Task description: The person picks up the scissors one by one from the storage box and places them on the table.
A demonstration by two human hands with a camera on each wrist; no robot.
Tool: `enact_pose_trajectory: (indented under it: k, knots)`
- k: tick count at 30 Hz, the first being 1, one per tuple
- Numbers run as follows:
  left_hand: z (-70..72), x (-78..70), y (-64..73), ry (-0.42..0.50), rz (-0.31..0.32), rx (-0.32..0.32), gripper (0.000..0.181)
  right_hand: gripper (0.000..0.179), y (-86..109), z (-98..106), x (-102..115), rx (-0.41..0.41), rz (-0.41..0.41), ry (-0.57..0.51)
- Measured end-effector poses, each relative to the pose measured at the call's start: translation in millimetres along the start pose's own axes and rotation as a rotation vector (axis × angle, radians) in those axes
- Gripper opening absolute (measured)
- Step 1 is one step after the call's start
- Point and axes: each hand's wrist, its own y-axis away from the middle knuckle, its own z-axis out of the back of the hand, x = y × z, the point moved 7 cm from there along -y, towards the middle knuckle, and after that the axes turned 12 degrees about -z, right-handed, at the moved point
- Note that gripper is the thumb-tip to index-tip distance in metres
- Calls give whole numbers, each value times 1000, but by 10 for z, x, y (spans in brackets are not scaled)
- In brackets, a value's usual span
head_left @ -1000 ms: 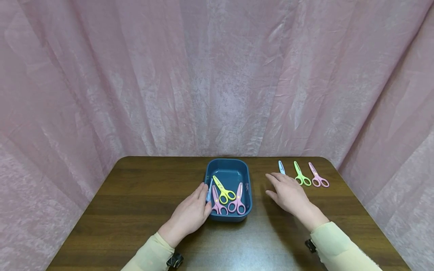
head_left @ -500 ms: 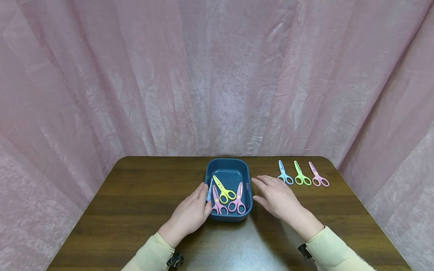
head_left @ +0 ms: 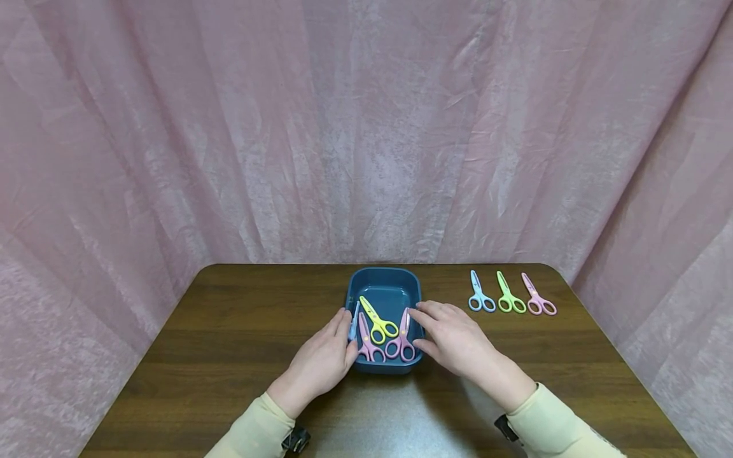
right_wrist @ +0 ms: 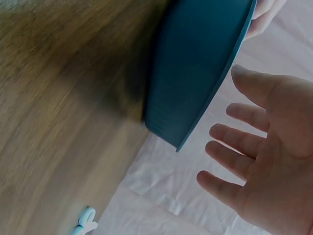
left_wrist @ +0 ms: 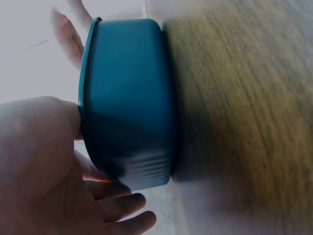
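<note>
Pink scissors [head_left: 404, 324] lie in the blue tub [head_left: 385, 278] beside the right hand [head_left: 458, 342], fingers loosely spread; yellow scissors [head_left: 371, 312] and a second pink pair [head_left: 364, 329] share it. The left hand [head_left: 318, 362], its grip impossible to tell, partly hides blue scissors [head_left: 354, 320] there. Rightward, green scissors [head_left: 504, 290] separate other blue [head_left: 475, 284] and pink pairs [head_left: 531, 291].

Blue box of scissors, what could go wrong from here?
The right hand reaches over the right rim of the blue box, so it might nudge the nearby pink scissors inside. The light blue scissors sit along the left wall beside the left hand, which could shift them.
</note>
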Motion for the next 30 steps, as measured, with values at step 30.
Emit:
enact_pose_trajectory:
  k: [30]
  knots:
    - [3,3,-10,-6,-4,-6,66,51,-157,-174,300,115,86,15]
